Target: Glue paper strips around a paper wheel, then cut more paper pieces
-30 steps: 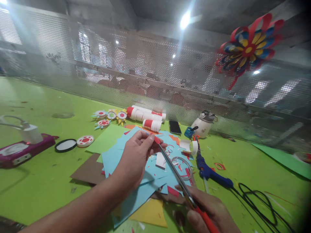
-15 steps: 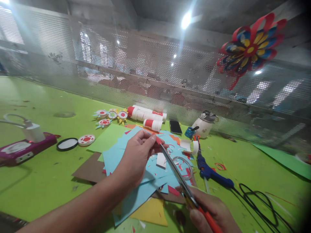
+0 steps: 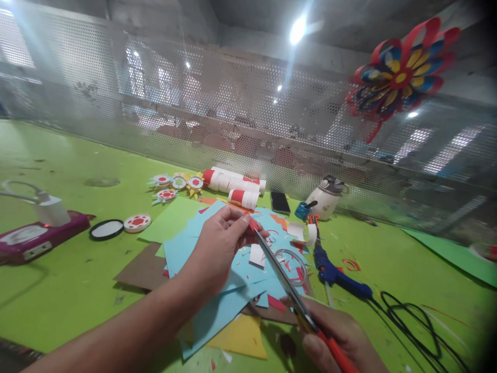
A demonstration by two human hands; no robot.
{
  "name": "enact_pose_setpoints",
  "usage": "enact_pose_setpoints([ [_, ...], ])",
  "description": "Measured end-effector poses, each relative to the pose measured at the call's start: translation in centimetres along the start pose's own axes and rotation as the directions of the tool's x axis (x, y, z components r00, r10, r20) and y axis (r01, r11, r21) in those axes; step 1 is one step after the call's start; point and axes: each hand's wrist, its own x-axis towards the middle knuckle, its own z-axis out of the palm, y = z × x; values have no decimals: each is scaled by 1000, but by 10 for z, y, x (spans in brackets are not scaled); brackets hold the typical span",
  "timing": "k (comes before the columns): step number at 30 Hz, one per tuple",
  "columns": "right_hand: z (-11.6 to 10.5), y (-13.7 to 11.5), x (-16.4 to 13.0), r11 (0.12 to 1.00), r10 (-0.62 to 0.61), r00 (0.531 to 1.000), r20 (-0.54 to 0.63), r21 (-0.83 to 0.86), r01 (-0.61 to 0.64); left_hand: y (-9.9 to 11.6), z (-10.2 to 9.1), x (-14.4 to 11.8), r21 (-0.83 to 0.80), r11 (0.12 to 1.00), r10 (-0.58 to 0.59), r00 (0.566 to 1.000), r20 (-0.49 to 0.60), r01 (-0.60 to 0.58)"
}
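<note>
My left hand (image 3: 223, 238) pinches a small piece of red paper (image 3: 253, 225) between thumb and fingers. Closed round the red handles of a pair of scissors (image 3: 282, 280) is my right hand (image 3: 334, 334). The scissor blades slant up to the left, and their tips reach the red paper. Whether the blades are parted is hard to see. Beneath both hands lie overlapping sheets of light blue paper (image 3: 186, 243), strewn with red and white scraps. A clear tape ring (image 3: 301, 267) rests on the sheets below the blades.
A blue glue gun (image 3: 330, 274) with a coiled black cord lies at right. Behind the paper are white and red paper rolls (image 3: 233, 184), a phone (image 3: 279, 202) and a jug (image 3: 326, 199). A purple power strip (image 3: 50, 235) sits at left; a paper flower (image 3: 402, 77) hangs upper right.
The view has shifted very slightly. Both hands, the red paper and the scissors hold almost the same positions as before.
</note>
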Motion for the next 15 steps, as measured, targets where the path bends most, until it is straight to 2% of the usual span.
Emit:
enact_pose_setpoints([
  [8,-1,2,-4,999,19,1000,15,-30,-18,0,0,0,-13,1000,3,1000,15,-3],
  [12,-1,0,-1,999,12,999,53,47,-14,-2,-1,0,-25,1000,15,1000,-6,-15],
  [15,0,-3,1,995,12,1000,29,94,-15,-3,-1,0,-16,1000,19,1000,-15,-19],
])
